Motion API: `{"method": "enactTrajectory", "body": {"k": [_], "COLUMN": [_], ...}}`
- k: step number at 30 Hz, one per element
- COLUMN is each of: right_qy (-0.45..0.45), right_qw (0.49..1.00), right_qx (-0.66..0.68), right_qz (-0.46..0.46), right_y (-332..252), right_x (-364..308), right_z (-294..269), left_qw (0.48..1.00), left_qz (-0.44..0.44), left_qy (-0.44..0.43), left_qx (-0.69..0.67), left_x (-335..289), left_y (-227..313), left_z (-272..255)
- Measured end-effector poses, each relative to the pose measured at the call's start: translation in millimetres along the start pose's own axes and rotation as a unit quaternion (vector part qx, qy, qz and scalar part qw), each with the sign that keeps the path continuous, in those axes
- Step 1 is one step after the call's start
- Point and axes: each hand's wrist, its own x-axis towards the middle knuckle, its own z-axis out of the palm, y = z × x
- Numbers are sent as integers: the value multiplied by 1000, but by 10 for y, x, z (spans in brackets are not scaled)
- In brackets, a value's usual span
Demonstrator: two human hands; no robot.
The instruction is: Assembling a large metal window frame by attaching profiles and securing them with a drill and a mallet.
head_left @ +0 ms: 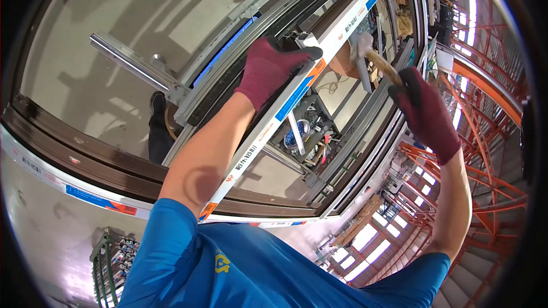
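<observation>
A long aluminium frame profile (249, 154), covered in white film with orange and blue patches, runs diagonally across the middle. My left hand (265, 71), in a maroon glove with dark fingertips, grips it, its thumb along the film. Just beyond that thumb sits a small pale block (307, 40) against the profile; whether my fingers touch it I cannot tell. My right hand (425, 114), gloved alike, is closed round the wooden handle of a mallet (383, 67). The mallet's pale, worn head is raised close to the profile's right side.
Brown frame members (274, 197) surround the work. Below the profile lie a bowl of blue bits (297, 133) and several small tools. A metal bar (128, 61) juts out at the left. A green rack (108, 262) stands lower left; orange steelwork (485, 165) rises at the right.
</observation>
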Motion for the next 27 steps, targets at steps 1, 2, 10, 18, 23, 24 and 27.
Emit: {"method": "enactTrajectory", "body": {"k": [1, 2, 10, 18, 23, 24, 27], "right_qy": [5, 23, -12, -61, -8, 24, -72], "right_qw": [1000, 999, 986, 947, 960, 979, 943], "right_qx": [9, -28, -106, -276, -227, -162, -310], "right_qz": [6, -9, -124, -153, -162, -123, -101], "right_y": [-95, -163, -569, -880, -1110, -1133, -985], "right_x": [68, 137, 761, 1070, 1136, 1133, 1069], "right_z": [-25, -44, -188, -66, -127, -117, -43], "left_qw": [1000, 1000, 991, 995, 987, 982, 995], "left_qz": [-1, 13, 110, 56, 111, 102, 33], "left_qy": [-1, 4, 48, 5, 25, 72, -1], "left_qx": [-4, 5, 61, 87, 117, 141, 98], "left_x": [-5, -8, 9, -70, 27, -25, -70], "left_y": [-6, -10, -13, 51, -75, -84, 82], "left_z": [11, 23, 21, -61, -37, -20, -51]}}
